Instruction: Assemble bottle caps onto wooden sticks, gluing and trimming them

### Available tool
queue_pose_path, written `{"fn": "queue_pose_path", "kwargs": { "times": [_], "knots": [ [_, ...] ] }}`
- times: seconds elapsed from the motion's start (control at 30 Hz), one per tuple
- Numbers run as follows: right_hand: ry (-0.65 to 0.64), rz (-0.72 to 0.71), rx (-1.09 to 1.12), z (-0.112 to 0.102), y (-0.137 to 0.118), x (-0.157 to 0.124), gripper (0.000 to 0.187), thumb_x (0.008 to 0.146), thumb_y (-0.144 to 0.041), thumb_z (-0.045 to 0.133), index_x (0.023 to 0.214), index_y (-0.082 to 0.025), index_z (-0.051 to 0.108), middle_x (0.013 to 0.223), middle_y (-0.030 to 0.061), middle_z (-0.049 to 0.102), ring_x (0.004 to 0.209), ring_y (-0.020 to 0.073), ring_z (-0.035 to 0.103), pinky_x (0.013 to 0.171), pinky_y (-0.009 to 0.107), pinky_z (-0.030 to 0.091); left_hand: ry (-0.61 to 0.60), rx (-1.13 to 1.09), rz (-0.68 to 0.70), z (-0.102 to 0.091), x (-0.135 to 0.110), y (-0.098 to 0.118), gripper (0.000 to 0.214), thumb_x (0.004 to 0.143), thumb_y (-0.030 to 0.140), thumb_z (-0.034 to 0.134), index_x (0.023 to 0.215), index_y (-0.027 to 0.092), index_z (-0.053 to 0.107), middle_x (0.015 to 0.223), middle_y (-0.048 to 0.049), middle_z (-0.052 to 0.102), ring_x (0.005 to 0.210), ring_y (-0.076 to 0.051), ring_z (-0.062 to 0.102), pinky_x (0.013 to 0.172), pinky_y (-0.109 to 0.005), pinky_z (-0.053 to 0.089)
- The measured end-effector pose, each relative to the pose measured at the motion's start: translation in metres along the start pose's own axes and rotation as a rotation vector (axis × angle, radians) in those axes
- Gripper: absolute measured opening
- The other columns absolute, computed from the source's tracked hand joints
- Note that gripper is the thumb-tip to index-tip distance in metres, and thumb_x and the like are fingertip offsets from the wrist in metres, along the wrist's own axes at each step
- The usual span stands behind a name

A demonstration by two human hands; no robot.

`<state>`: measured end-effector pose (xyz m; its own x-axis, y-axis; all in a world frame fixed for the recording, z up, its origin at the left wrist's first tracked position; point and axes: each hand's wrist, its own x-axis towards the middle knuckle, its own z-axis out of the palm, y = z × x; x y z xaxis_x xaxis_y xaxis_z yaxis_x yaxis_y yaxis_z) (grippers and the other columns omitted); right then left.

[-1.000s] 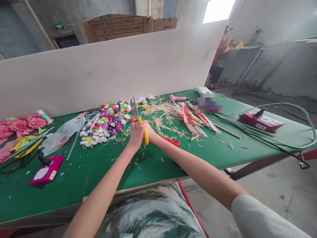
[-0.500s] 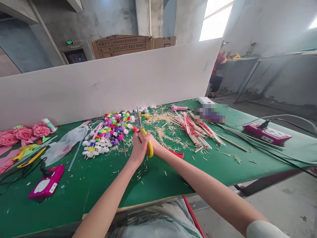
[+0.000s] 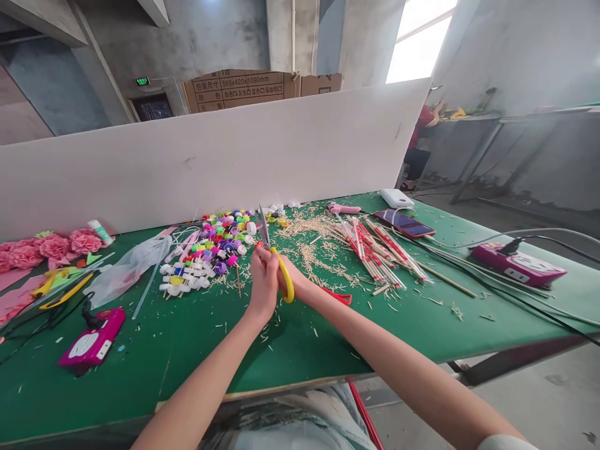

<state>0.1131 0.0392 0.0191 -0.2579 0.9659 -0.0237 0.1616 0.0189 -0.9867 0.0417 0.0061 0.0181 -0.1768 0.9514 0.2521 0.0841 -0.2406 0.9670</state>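
Observation:
My two hands meet above the middle of the green table (image 3: 300,337). My right hand (image 3: 300,289) grips yellow-handled scissors (image 3: 285,282), whose metal blades point up and away. My left hand (image 3: 263,281) is closed in a pinch right at the base of the blades, and it covers most of the right hand. A small red bit shows at its fingertips; I cannot make out what it is. Short wooden offcuts (image 3: 314,253) litter the table just behind the hands.
Several coloured caps (image 3: 215,247) lie behind my hands on the left, red-wrapped sticks (image 3: 375,247) on the right. A red handle (image 3: 340,297) lies under my right forearm. Further out lie a phone (image 3: 404,223), pink power strips (image 3: 518,265) (image 3: 91,340) and paper flowers (image 3: 51,247). A white board (image 3: 210,156) walls the far edge.
The view has tilted up and shifted a little. My hands stay pressed together with the scissors, in about the same place over the table.

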Motion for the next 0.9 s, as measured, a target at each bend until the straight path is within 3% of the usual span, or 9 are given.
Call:
{"fn": "queue_pose_path", "kwargs": {
  "times": [0.13,0.23,0.3,0.57,0.77,0.9],
  "knots": [
    [0.014,0.007,0.005,0.004,-0.006,-0.01,0.048,0.086,-0.064,0.04,0.069,-0.021,0.047,0.053,-0.0024,0.046,0.043,0.012,0.044,0.044,0.028,0.04,0.267,0.113,0.198,-0.013,0.008,0.003,0.037,0.09,0.042,0.048,0.12,0.022,0.039,0.129,-0.0116,0.044,0.121,-0.021,0.045,0.102,-0.036,0.039],
    [0.022,0.005,-0.014,0.008,-0.006,-0.013,0.046,0.083,-0.065,0.044,0.067,-0.022,0.043,0.053,-0.0032,0.043,0.043,0.0107,0.04,0.044,0.028,0.039,0.289,0.26,0.382,-0.025,0.016,0.006,0.035,0.091,0.042,0.047,0.119,0.022,0.042,0.123,-0.0115,0.048,0.113,-0.02,0.047,0.096,-0.035,0.041],
    [0.026,-0.006,-0.031,0.01,-0.004,-0.013,0.045,0.08,-0.065,0.048,0.068,-0.022,0.042,0.055,-0.0039,0.042,0.043,0.0101,0.039,0.044,0.027,0.039,0.292,0.327,0.424,-0.031,0.019,0.008,0.03,0.093,0.043,0.044,0.113,0.021,0.047,0.117,-0.0108,0.052,0.107,-0.02,0.049,0.091,-0.034,0.041],
    [-0.008,-0.049,-0.058,0.008,-0.004,-0.017,0.044,0.078,-0.064,0.052,0.071,-0.023,0.04,0.059,-0.0049,0.039,0.047,0.0094,0.038,0.047,0.027,0.042,0.293,0.345,0.404,-0.039,0.029,0.01,0.027,0.095,0.045,0.039,0.089,0.022,0.051,0.089,-0.0047,0.057,0.087,-0.017,0.052,0.076,-0.029,0.04],
    [-0.048,-0.083,-0.081,0.006,-0.005,-0.016,0.044,0.079,-0.064,0.051,0.069,-0.023,0.038,0.057,-0.005,0.037,0.048,0.0099,0.038,0.048,0.028,0.042,0.292,0.276,0.331,-0.039,0.031,0.009,0.02,0.095,0.037,0.041,0.09,0.021,0.051,0.084,-0.0032,0.057,0.076,-0.015,0.052,0.068,-0.027,0.04],
    [-0.093,-0.115,-0.09,0.006,-0.006,-0.016,0.047,0.079,-0.065,0.05,0.066,-0.023,0.035,0.054,-0.0056,0.034,0.047,0.0099,0.036,0.047,0.027,0.04,0.311,0.272,0.339,-0.039,0.032,0.008,0.019,0.095,0.037,0.042,0.091,0.02,0.051,0.085,-0.0038,0.057,0.081,-0.015,0.054,0.07,-0.027,0.042]
  ]
}}
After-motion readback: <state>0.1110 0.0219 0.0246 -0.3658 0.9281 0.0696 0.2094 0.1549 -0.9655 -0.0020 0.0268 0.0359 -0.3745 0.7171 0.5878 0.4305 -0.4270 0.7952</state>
